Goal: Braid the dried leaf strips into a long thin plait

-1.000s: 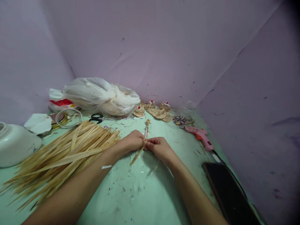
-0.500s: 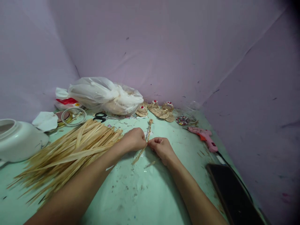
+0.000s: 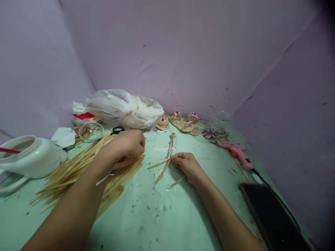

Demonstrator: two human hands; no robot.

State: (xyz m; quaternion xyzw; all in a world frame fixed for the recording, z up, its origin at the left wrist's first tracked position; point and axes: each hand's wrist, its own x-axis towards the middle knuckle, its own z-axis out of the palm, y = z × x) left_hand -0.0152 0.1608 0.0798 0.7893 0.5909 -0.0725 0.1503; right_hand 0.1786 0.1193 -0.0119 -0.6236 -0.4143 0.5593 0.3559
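A thin braid of dried leaf strips (image 3: 171,145) lies upright in the middle of the table, knotted at its far end, with loose strands spreading toward me. My right hand (image 3: 186,166) pinches the braid at its near end, where the strands part. Off to the left, my left hand (image 3: 131,143) is curled closed over the right end of a pile of dried leaf strips (image 3: 75,167). A blurred strip slants down from below this hand, which seems to grip it; the fingertips are hidden.
Behind the pile lie a tied plastic bag (image 3: 123,108), scissors (image 3: 117,130) and tape rolls (image 3: 91,131). A white jug (image 3: 44,157) stands left. Small woven pieces with red beads (image 3: 180,122) sit at the wall. Beads (image 3: 209,133), a pink glue gun (image 3: 237,150) and a phone (image 3: 272,212) are right.
My left hand has left the braid and moved left over the pile, where strips have shifted. My right hand still pinches the braid. The view has turned slightly left.
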